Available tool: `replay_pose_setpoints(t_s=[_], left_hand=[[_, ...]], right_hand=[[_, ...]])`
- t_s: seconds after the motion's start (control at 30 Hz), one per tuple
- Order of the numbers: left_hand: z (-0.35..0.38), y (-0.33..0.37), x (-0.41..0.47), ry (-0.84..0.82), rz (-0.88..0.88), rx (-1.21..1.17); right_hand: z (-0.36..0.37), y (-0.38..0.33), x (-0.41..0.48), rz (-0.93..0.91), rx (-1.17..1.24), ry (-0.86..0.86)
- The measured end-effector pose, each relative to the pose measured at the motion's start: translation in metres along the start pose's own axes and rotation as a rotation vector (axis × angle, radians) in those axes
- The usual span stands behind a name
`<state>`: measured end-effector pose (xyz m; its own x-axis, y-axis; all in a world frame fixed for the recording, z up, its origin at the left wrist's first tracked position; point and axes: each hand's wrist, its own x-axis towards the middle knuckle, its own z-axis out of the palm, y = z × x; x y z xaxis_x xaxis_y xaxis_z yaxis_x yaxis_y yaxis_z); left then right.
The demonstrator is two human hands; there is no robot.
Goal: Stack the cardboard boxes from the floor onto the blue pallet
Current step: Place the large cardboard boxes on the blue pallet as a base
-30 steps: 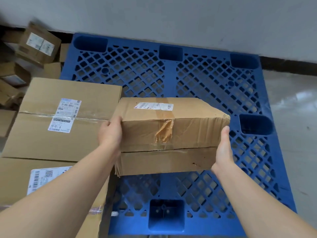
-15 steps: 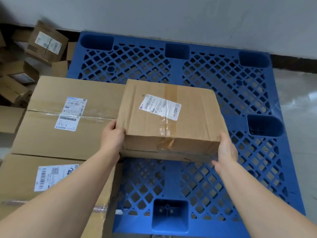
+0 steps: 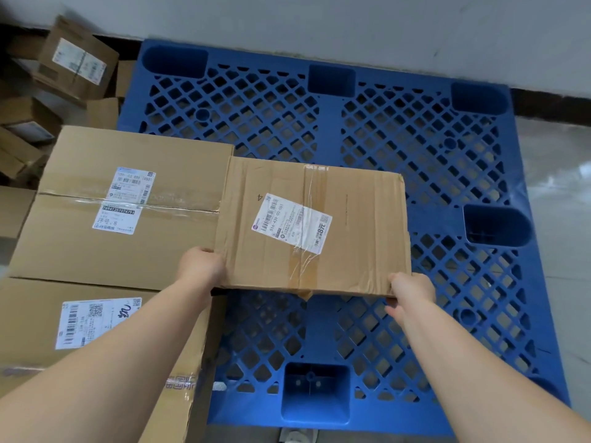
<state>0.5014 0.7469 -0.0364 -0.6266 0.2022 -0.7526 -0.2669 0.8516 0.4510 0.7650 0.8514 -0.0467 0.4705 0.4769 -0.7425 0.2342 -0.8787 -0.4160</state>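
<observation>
A flat cardboard box (image 3: 351, 238) with a white label and brown tape lies low over the middle of the blue pallet (image 3: 415, 148), its left side against a large box (image 3: 128, 260). My left hand (image 3: 201, 266) grips its near left corner. My right hand (image 3: 412, 290) holds its near right corner, fingers curled under the edge. Whether the box rests fully on the pallet I cannot tell. A second large box (image 3: 38, 314) sits in front of the first on the pallet's left side.
Several smaller cardboard boxes (image 3: 76, 62) lie jumbled on the floor at the far left. A grey wall (image 3: 319, 24) runs along the pallet's far edge. Grey floor (image 3: 563, 219) lies to the right of the pallet.
The box has come down from chest height and tipped flat, so its labelled top now faces up. Both hands went down with it and stay at its near corners.
</observation>
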Motion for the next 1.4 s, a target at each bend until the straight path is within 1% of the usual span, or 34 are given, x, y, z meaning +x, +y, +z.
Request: replay_pose_setpoints(t_s=[0.07, 0.23, 0.33, 0.53, 0.73, 0.87, 0.93, 1.03, 1.17, 1.4], left_hand=[[0.002, 0.003, 0.0, 0.003, 0.006, -0.059], [0.003, 0.014, -0.004, 0.002, 0.029, -0.175], [0.002, 0.016, -0.003, -0.003, 0.057, -0.143], [-0.002, 0.011, 0.0, -0.02, 0.021, -0.053], [-0.002, 0.011, 0.002, -0.008, 0.022, -0.037], [0.0, 0.016, 0.002, -0.02, 0.016, -0.033], [-0.002, 0.02, 0.001, -0.013, 0.038, -0.019], [-0.01, 0.026, -0.005, -0.011, 0.042, -0.019], [-0.024, 0.038, -0.017, -0.026, 0.041, -0.07], [-0.063, 0.062, -0.038, -0.073, 0.101, -0.21]], right_hand=[[0.001, -0.002, 0.0, 0.004, 0.02, -0.012], [0.004, -0.006, -0.002, -0.058, 0.075, -0.026], [0.007, -0.007, 0.001, -0.078, 0.05, -0.037], [0.001, 0.003, 0.004, -0.076, -0.003, -0.053], [0.002, 0.001, 0.004, -0.054, 0.007, -0.052], [0.002, -0.003, -0.001, -0.065, -0.068, -0.033], [0.004, -0.006, -0.008, -0.098, -0.101, 0.009], [0.006, -0.018, -0.021, -0.213, -0.165, 0.056], [0.012, -0.04, -0.044, -0.294, -0.181, 0.011], [0.014, -0.076, -0.095, -0.4, -0.22, -0.036]])
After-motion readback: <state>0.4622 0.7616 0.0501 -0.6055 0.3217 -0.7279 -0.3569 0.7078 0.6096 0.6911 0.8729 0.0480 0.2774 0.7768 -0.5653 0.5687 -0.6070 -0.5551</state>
